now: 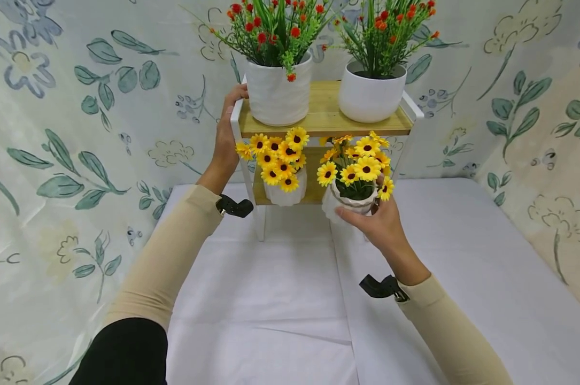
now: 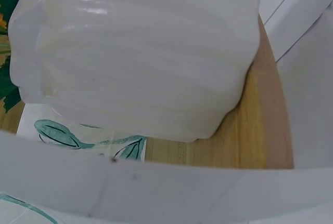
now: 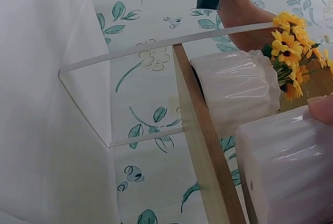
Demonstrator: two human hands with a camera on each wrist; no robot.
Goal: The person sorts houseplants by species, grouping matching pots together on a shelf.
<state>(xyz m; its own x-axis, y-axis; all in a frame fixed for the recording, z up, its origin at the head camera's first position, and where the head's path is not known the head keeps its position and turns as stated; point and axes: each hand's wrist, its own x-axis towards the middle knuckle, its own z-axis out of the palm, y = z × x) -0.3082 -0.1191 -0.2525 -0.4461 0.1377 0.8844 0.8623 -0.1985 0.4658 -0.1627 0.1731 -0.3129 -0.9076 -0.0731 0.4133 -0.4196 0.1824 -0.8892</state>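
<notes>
A two-tier plant stand (image 1: 324, 109) with wooden boards and a white frame stands in front of me. At its upper left side, my left hand (image 1: 224, 141) grips the white frame. My right hand (image 1: 385, 224) holds a white fluted pot (image 1: 337, 207) of yellow sunflowers (image 1: 366, 166) at the right of the lower tier, thumb in front. In the right wrist view, this pot (image 3: 291, 167) is close to the lower board (image 3: 208, 135); whether it touches is unclear. A similar sunflower pot (image 1: 286, 193) sits on the lower board's left half, close up in the left wrist view.
On the top board stand two white pots, a ribbed one (image 1: 279, 93) on the left and a smooth round one (image 1: 372, 96) on the right, both with red-flowered plants. White cloth (image 1: 270, 289) covers the surface below. A floral curtain (image 1: 140, 107) hangs behind and beside.
</notes>
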